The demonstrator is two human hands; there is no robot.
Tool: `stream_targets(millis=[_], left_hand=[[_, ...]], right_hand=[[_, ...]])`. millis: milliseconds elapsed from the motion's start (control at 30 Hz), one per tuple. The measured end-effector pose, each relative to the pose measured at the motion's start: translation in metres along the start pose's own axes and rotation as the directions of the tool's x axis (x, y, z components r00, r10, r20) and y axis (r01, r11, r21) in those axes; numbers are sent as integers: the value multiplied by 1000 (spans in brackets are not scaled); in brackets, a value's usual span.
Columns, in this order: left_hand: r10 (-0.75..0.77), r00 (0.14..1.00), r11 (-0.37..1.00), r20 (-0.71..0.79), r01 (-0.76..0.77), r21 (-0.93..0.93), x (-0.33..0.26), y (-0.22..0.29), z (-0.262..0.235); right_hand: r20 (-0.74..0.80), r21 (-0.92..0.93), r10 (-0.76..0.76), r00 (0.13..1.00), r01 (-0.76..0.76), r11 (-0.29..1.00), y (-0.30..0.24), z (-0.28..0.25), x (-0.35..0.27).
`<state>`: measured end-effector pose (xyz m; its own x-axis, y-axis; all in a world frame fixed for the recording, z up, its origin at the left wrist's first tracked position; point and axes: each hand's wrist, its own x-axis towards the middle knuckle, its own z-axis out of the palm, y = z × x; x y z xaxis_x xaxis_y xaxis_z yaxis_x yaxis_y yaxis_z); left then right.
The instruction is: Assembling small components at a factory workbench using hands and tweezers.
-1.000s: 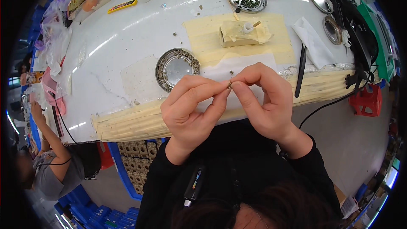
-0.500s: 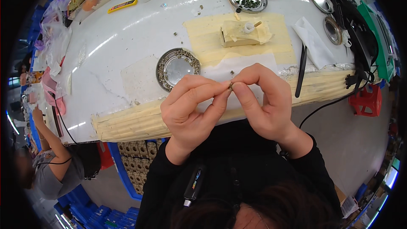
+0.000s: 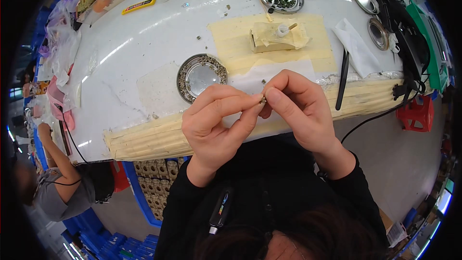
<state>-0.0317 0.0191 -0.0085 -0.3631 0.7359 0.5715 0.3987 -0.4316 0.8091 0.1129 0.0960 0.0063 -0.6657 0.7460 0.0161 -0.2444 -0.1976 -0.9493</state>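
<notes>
Between my fingertips, above the taped front edge of the table, is a tiny brownish metallic piece (image 3: 263,100). My left hand (image 3: 214,125) pinches it between thumb and forefinger. My right hand (image 3: 303,113) is closed beside it, thumb and fingertips against or very near the piece; its far fingers are partly hidden. Another tiny dark piece (image 3: 263,81) lies on the white paper (image 3: 250,77) just beyond my fingers. Left of the paper, a round metal dish (image 3: 181,78) holds many small brownish pieces around its inner rim.
A tape-covered block (image 3: 274,43) with a small white cup stands behind my hands. Black tweezers (image 3: 342,82) lie by a white cloth (image 3: 356,48) at right. A metal plate (image 3: 262,1) of dark green bits is farther back. A co-worker (image 3: 67,188) sits at left, a red stool (image 3: 415,115) at right.
My right thumb has shifted up and its fingers have rolled around the small piece, which shows more now. My left hand has stayed nearly still. The co-worker's arm moved slightly.
</notes>
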Motion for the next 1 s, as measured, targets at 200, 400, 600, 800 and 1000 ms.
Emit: stream_targets(millis=[200, 400, 600, 800, 1000], left_hand=[[141, 989, 957, -55, -121, 264, -1, 3, 9], [100, 995, 981, -14, -96, 170, -1, 3, 7], [35, 999, 998, 3, -35, 55, 0, 2, 3], [156, 987, 960, -40, -142, 243, -2, 2, 10], [79, 997, 991, -8, -78, 112, -2, 3, 6]], right_hand=[[236, -764, -682, 692, 566, 310, 3, -2, 8], [-4, -491, -374, 927, 324, 809, 2, -3, 1], [-39, -377, -280, 959, 245, 893, 1, 0, -1], [223, -762, -687, 692, 563, 320, 3, 1, 6], [-11, -257, -210, 978, 201, 945, 3, -4, -1]])
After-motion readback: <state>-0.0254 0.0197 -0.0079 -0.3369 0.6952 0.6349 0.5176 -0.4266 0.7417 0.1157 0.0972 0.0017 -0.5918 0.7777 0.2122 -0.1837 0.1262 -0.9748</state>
